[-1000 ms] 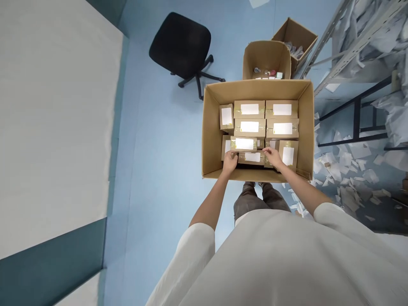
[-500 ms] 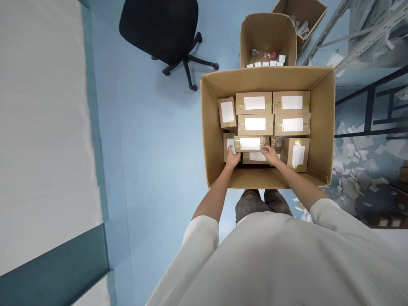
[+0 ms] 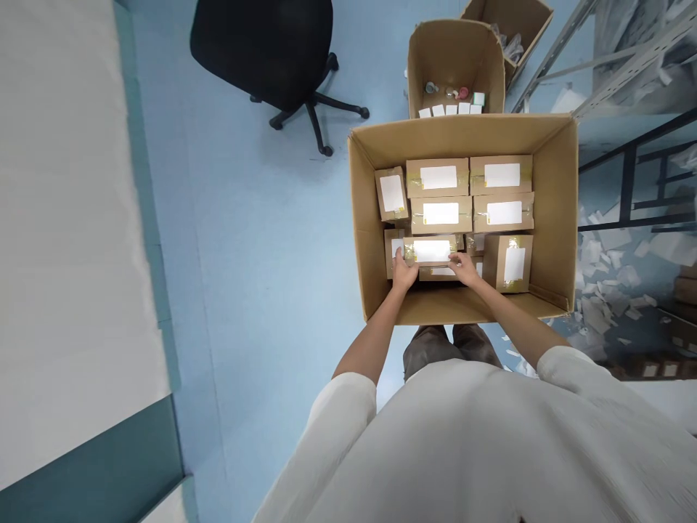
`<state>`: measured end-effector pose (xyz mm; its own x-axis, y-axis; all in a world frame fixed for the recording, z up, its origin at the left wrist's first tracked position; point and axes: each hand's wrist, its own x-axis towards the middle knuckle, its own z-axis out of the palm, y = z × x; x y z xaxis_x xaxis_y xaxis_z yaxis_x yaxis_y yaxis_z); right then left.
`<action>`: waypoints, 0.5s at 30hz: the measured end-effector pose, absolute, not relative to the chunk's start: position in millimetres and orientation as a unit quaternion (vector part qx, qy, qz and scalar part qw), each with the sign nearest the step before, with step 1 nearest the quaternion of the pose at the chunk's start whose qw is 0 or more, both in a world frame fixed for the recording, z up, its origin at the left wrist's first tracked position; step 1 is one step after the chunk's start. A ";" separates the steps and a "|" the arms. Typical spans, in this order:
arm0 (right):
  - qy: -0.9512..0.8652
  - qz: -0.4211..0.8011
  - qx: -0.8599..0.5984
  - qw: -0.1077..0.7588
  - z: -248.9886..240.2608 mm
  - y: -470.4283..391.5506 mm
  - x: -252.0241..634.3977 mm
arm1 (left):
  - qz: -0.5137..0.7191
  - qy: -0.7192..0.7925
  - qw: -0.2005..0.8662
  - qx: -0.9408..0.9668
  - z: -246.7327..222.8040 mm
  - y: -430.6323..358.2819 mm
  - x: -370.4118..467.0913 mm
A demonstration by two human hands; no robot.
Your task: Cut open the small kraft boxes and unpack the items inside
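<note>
A large open carton (image 3: 462, 128) holds several small taped brown boxes with white labels. Near its front wall, my left hand (image 3: 404, 274) grips the left end of one small box (image 3: 432, 251), and my right hand (image 3: 465, 269) has hold of its right end. That box lies label up, above a lower box (image 3: 435, 274) that it partly covers. Right of my right hand stands a taller labelled box (image 3: 508, 263). Two rows of labelled boxes (image 3: 440, 177) fill the back, and a narrow box (image 3: 392, 193) leans slightly at the left.
Behind the carton are a smaller open carton (image 3: 456, 54) with small items and another carton (image 3: 526, 22) with plastic wrapping. A black wheeled chair (image 3: 264, 51) is at the upper left. Metal racks (image 3: 629, 181) and scattered paper scraps (image 3: 599, 298) lie to the right.
The small box between my hands has moved slightly toward the front, covering more of the lower box. The whole view has shifted a little.
</note>
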<state>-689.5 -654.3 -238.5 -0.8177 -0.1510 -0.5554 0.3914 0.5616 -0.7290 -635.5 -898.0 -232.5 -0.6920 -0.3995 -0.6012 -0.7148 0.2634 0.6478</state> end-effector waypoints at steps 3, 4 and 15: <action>0.844 -0.456 0.072 0.273 -220.9 -653.1 -686.8 | 0.460 0.789 0.176 -0.369 -212.8 -897.1 -635.3; 0.847 -0.455 0.074 0.265 -214.5 -651.9 -687.3 | 0.461 0.793 0.172 -0.360 -205.6 -896.4 -637.0; 0.855 -0.507 0.103 0.040 -113.6 -580.9 -709.3 | 0.545 0.822 0.062 -0.154 -114.5 -839.0 -698.0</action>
